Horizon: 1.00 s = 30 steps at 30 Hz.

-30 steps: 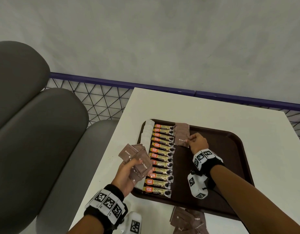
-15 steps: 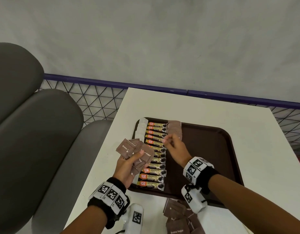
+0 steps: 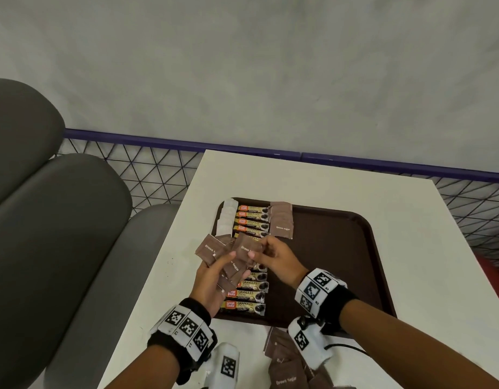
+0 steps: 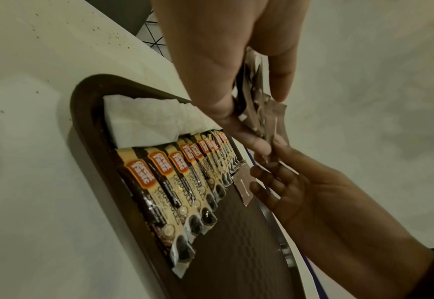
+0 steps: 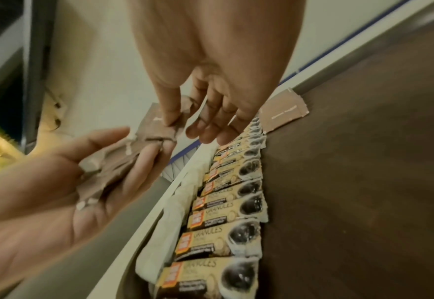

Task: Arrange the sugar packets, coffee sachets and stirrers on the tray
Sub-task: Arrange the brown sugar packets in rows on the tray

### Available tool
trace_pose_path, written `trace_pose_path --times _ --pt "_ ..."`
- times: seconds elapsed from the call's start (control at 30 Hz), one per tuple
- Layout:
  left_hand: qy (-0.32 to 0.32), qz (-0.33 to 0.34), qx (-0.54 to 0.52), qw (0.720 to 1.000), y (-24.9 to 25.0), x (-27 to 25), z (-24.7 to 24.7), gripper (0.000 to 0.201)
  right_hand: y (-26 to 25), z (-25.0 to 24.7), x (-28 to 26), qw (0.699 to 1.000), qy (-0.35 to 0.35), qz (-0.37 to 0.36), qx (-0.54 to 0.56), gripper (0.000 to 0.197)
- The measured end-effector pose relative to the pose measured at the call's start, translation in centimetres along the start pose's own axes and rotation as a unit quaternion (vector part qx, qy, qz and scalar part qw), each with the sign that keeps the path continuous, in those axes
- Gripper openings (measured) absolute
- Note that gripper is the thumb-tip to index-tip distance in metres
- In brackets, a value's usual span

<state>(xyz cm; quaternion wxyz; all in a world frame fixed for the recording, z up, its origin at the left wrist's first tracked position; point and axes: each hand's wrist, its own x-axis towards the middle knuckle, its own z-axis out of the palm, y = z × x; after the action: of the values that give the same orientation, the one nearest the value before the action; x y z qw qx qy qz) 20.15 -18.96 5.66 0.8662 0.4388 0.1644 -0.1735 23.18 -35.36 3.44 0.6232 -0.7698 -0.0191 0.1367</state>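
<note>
My left hand [image 3: 214,279] holds a bunch of small brown paper sugar packets [image 3: 223,258], flat squares with crinkled edges and white words on them. My thumb presses on top and my fingers curl under, so that grip is closed on the bunch, held just above the left side of the tray. My right hand [image 3: 273,258] pinches one packet from the top of the bunch between thumb and first finger [image 5: 168,113]; my other fingers hang loose.

The dark brown plastic tray [image 3: 341,265] has rounded corners and a bumpy floor, and it sits on the smooth white table [image 3: 313,178]. On its left side lies a folded white paper napkin [image 3: 226,217], soft and wrinkled. Beside it is a neat row of long shiny coffee sachets [image 3: 249,294], yellow and brown with orange labels. A small pile of sugar packets on the tray [image 3: 282,224] lies flat at the far end, touching the row. More loose brown packets [image 3: 285,360] lie on the table near me.

A second ago my right hand was over at that tray pile; now it is back at the bunch.
</note>
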Motion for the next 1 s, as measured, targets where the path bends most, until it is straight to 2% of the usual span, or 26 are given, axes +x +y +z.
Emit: trace_pose_path --times 0.13,0.23,0.3,0.37,0.57,0.7,1.0 --pt "0.0 -0.037 -0.031 0.999 0.1 0.0 -0.4 0.028 0.6 -1.7 0.3 0.992 0.119 0.017 0.025 0.011" --pt "-0.004 -0.047 -0.028 0.998 0.3 0.2 -0.8 0.034 1.8 -3.9 1.4 0.977 0.211 0.044 -0.006 0.01" --pt "-0.003 -0.049 -0.029 0.998 0.4 0.3 -1.0 0.036 2.5 -5.4 2.2 0.967 0.245 0.068 -0.025 0.012" --pt "-0.002 -0.048 -0.028 0.998 0.5 0.4 -1.3 0.035 3.3 -6.5 2.9 0.963 0.255 0.083 -0.041 0.025" --pt "0.002 -0.05 -0.01 0.999 0.8 0.7 -2.0 0.031 3.8 -7.0 4.3 0.959 0.241 0.1 -0.107 0.037" --pt "0.0 -0.037 0.005 0.999 1.2 0.8 -2.3 0.029 3.8 -6.6 4.8 0.951 0.246 0.107 -0.155 0.027" --pt "-0.008 -0.02 0.048 0.999 1.4 0.9 -2.5 0.029 4.0 -6.1 5.6 0.935 0.253 0.128 -0.215 0.026"
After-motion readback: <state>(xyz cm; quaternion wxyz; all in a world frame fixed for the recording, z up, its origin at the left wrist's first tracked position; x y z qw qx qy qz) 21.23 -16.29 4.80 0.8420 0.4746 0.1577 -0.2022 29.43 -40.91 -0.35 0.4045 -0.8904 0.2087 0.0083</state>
